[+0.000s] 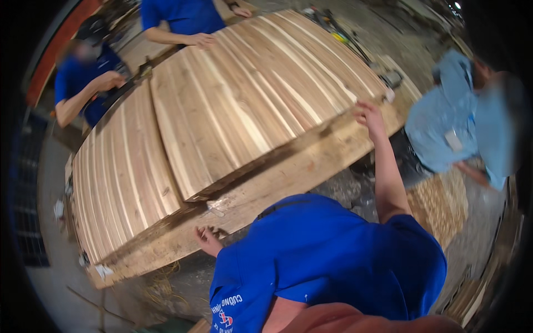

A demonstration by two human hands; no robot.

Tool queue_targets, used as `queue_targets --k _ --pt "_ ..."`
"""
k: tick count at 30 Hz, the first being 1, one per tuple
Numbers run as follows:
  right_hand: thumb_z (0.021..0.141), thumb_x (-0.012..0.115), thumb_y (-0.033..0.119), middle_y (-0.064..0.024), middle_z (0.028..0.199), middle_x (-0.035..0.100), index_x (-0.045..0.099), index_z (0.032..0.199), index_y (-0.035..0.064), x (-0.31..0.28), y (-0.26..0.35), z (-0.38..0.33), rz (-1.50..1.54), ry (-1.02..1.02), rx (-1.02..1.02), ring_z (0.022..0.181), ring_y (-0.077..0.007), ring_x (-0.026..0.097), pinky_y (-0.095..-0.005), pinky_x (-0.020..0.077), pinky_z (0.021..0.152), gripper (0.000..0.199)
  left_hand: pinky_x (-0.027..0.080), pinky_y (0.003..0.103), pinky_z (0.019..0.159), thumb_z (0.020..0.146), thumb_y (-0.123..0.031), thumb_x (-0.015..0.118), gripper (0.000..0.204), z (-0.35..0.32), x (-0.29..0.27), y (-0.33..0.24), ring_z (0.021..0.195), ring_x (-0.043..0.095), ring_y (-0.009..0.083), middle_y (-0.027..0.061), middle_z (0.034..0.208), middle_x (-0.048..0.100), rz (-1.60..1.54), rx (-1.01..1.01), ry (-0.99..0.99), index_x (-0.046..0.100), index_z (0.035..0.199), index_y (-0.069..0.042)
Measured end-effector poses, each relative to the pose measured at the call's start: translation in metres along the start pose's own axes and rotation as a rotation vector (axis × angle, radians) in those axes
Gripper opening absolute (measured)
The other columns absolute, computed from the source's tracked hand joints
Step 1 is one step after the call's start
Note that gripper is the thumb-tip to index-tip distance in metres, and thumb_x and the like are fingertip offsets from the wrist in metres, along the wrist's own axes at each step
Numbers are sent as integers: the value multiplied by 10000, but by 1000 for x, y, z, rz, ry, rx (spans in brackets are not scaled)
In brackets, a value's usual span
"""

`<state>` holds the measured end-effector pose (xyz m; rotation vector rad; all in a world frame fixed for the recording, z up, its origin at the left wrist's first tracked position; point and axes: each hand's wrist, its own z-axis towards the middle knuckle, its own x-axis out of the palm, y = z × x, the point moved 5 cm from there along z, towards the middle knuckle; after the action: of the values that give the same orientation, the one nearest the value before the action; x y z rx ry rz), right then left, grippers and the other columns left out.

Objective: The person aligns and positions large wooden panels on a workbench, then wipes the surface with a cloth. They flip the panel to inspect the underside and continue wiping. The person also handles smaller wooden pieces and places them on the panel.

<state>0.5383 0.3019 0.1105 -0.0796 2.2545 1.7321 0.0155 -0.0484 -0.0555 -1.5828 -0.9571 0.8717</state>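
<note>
Along the near side, a strip of worktop (pixel 302 166) lies open between the left hand (pixel 208 241) and the right hand (pixel 371 117). Beyond it, the large wooden panel (pixel 250 94) bars the way; a co-worker's hand (pixel 200 40) occupies its far edge.

We see the large striped wooden panel (pixel 244 100) in soft, fairly bright light, with dimmer surroundings. Beneath its near edge, shadow darkens the desk (pixel 294 173). Far beyond its right end, a small lamp (pixel 457 5) glares white. We notice its edges bowing, black corners around it, and the person in light blue (pixel 444 127) to its right partly blurred.
</note>
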Motion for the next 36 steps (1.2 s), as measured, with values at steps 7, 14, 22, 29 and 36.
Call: queue_targets --k 7,14,22,29,36 --pt "866 452 111 -22 1114 585 498 1279 89 2 -42 30 168 -159 82 812 -152 588 -301 462 680 416 379 262 460 877 -140 479 271 75 -59 -27 548 457 136 67 795 556 -113 -45 -360 546 1117 -33" --pt "845 501 127 -7 899 525 497 1291 135 -34 -54 83 -74 -190 337 761 -141 549 -313 460 662 445 392 307 565 882 -371 466 253 38 -27 11 619 453 139 0 732 531 -341 -654 -316 532 861 -128" --pt "848 507 182 7 977 563 578 1219 117 -50 -9 83 138 -96 93 836 -99 532 -307 456 694 383 419 378 804 921 -296 478 322 42 -33 -27 936 508 234 80 1092 562 -49 -124 -443 541 1136 -66" --pt "872 511 370 -209 1206 564 590 1168 30 -142 17 148 -1164 -497 -438 1112 -375 534 -468 454 869 458 360 446 962 847 -162 625 333 11 84 -160 1068 509 315 141 1118 571 485 1058 -52 558 1141 -21" --pt "924 348 494 -185 1312 481 556 1236 57 -55 5 170 -1584 -163 11 1252 -369 403 -552 313 1010 576 307 489 1021 689 -386 759 604 -29 238 -205 1237 401 316 99 1258 498 1047 1242 625 541 1175 -102"
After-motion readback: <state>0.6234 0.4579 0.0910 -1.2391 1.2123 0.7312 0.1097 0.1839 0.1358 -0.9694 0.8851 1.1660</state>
